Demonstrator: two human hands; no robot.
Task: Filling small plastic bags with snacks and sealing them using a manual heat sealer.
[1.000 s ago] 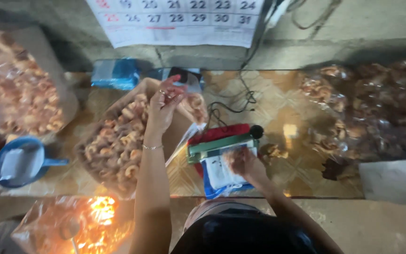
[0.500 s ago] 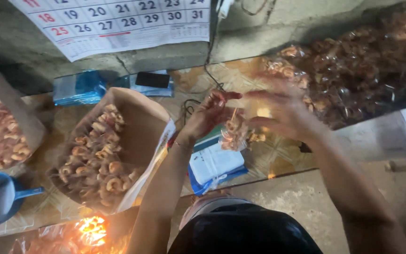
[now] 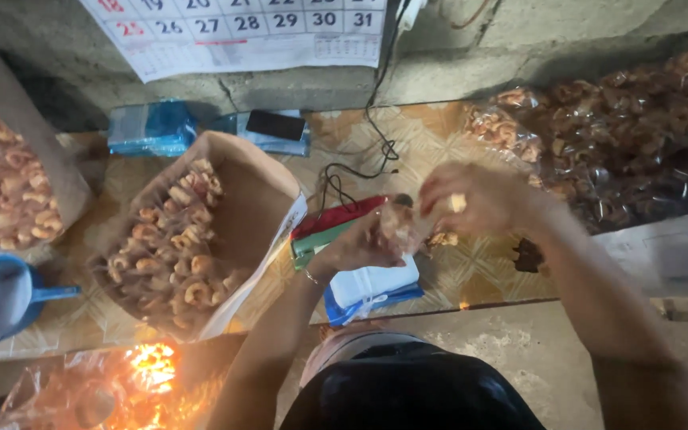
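**A small packet of crisp curls, held between both hands above the worktop**

Both hands meet over the middle of the patterned worktop [image 3: 408,135], just above a blue-and-white device with a red and green top [image 3: 360,275]. The left hand [image 3: 368,239] is curled closed around a small clear packet of fried snack curls [image 3: 398,223], fingers wrapped about its lower part. The right hand [image 3: 471,199] is bunched at the packet's upper end, fingertips pinched together on something pale — motion blur hides whether that is the bag's mouth or a single piece.

The packet looks very light and its thin film soft and slippery, while the contents are likely brittle; a hard squeeze on the belly would probably crush them. The safer hold seems to be the empty film at the neck, with the other palm cupped loosely underneath.

To the left lies an open brown sack [image 3: 201,239] full of the same curls, and beyond it a blue scoop [image 3: 1,299]. A heap of filled clear bags [image 3: 623,135] sits to the right — well apart from the hands. A black phone [image 3: 275,124] lies near the wall, under a calendar [image 3: 240,32].
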